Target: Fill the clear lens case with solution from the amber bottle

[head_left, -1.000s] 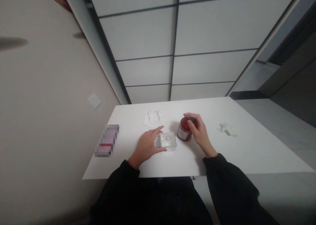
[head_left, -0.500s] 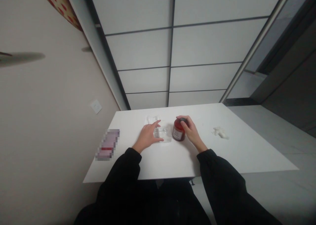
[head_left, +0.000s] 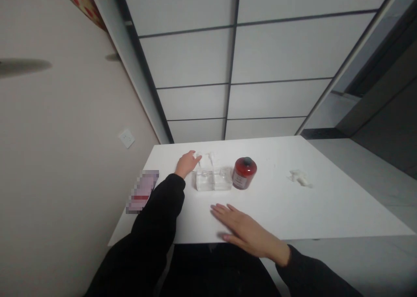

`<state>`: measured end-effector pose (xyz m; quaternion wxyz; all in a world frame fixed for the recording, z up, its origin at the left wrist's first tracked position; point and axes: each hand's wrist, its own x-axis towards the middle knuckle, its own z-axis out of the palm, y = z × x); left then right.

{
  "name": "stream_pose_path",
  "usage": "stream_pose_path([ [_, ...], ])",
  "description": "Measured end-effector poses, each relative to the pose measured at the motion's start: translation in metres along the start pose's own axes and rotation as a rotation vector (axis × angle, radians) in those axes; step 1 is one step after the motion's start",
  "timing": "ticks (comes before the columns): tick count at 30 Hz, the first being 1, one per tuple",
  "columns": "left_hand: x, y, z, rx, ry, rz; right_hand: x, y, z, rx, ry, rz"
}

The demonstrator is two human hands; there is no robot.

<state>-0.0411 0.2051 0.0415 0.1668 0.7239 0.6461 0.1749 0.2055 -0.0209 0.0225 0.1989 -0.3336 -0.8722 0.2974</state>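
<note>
A clear plastic box (head_left: 213, 184) with a divider down its middle stands on the white table. Behind it, a clear lid (head_left: 206, 159) is raised or lies back. My left hand (head_left: 186, 163) is at the lid's left edge, thumb and fingers closed about it. To the right of the box, close beside it, stands a red bottle (head_left: 246, 173) with a dark cap and a pale label. Nearer to me, my right hand (head_left: 246, 231) is stretched out flat, palm down, over the front of the table, and holds nothing.
A crumpled whitish piece (head_left: 300, 178) lies on the table's right part. At the left edge is a blurred-out pinkish rectangular item (head_left: 143, 191). The white table (head_left: 325, 214) ends close to my lap; a wall stands on the left and panelled doors behind.
My right hand has let go of the red bottle and come back toward me, opening flat. My left hand has moved from over the box to the lid's left side. The view has shifted slightly.
</note>
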Motion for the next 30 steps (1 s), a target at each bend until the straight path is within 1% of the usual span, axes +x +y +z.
stream_pose_path([
  [1, 0.006, 0.002, 0.003, 0.036, -0.012, -0.019, 0.005, -0.002, 0.004, -0.028, -0.065, 0.016],
  [2, 0.01, 0.004, 0.005, 0.069, -0.024, -0.033, 0.01, -0.002, 0.007, -0.048, -0.102, 0.029],
  [6, 0.021, 0.013, 0.009, 0.14, -0.033, -0.04, 0.03, -0.001, 0.013, -0.077, -0.166, 0.028],
  [10, 0.022, 0.022, 0.004, 0.116, 0.024, -0.023, 0.041, 0.002, 0.016, -0.043, -0.162, -0.003],
  [13, 0.018, 0.026, -0.01, 0.042, 0.109, 0.011, 0.044, 0.004, 0.011, -0.026, -0.19, -0.019],
  [16, 0.007, 0.027, -0.032, -0.082, 0.223, 0.06, 0.047, 0.004, -0.003, 0.002, -0.231, -0.037],
  [18, -0.007, 0.026, -0.044, -0.183, 0.284, 0.106, 0.051, 0.001, -0.015, 0.041, -0.212, -0.056],
  [20, -0.024, 0.024, -0.051, -0.276, 0.316, 0.159, 0.058, -0.005, -0.022, 0.072, -0.184, -0.1],
  [22, -0.042, 0.022, -0.051, -0.433, 0.329, 0.225, 0.065, -0.012, -0.02, 0.077, -0.192, -0.179],
  [23, -0.049, 0.021, -0.049, -0.561, 0.328, 0.268, 0.068, -0.016, -0.015, 0.068, -0.219, -0.233],
  [25, -0.062, 0.021, -0.042, -0.775, 0.317, 0.333, 0.073, -0.022, 0.002, 0.033, -0.319, -0.353],
  [27, -0.069, 0.021, -0.034, -0.86, 0.311, 0.357, 0.076, -0.026, 0.026, -0.008, -0.448, -0.442],
  [28, -0.072, 0.021, -0.031, -0.858, 0.315, 0.365, 0.077, -0.027, 0.039, -0.022, -0.503, -0.441],
  [29, -0.073, 0.021, -0.028, -0.836, 0.326, 0.377, 0.078, -0.03, 0.051, -0.037, -0.541, -0.367],
  [30, -0.075, 0.02, -0.025, -0.802, 0.34, 0.394, 0.079, -0.033, 0.062, -0.056, -0.529, -0.293],
])
